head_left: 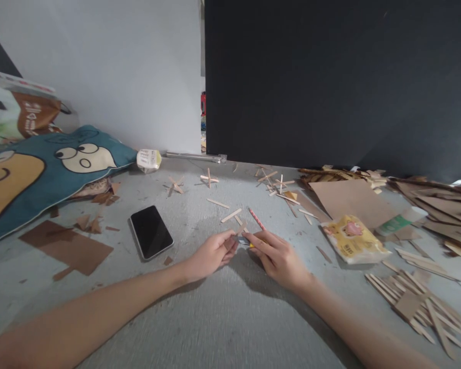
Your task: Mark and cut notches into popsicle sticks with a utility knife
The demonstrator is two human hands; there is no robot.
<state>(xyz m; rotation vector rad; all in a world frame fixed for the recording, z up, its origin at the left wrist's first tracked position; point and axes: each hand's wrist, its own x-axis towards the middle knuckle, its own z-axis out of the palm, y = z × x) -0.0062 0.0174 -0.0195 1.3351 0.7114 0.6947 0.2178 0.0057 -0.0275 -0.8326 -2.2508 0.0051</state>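
Pinching a wooden stick point(241, 229), left hand point(211, 253) sits beside right hand point(278, 259) (phone point(151, 231) nearby).

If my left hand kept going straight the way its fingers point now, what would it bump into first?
Most likely your right hand: the left hand points right and slightly away, and the right hand's fingertips sit just ahead, nearly touching. Depth is hard to judge here.

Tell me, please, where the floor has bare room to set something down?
The widest bare patch is the grey floor between the two forearms, below the left hand and right hand. A smaller one lies between the phone and the left hand. Crowded: wooden sticks behind the hands, cardboard scraps and snack packet at right.
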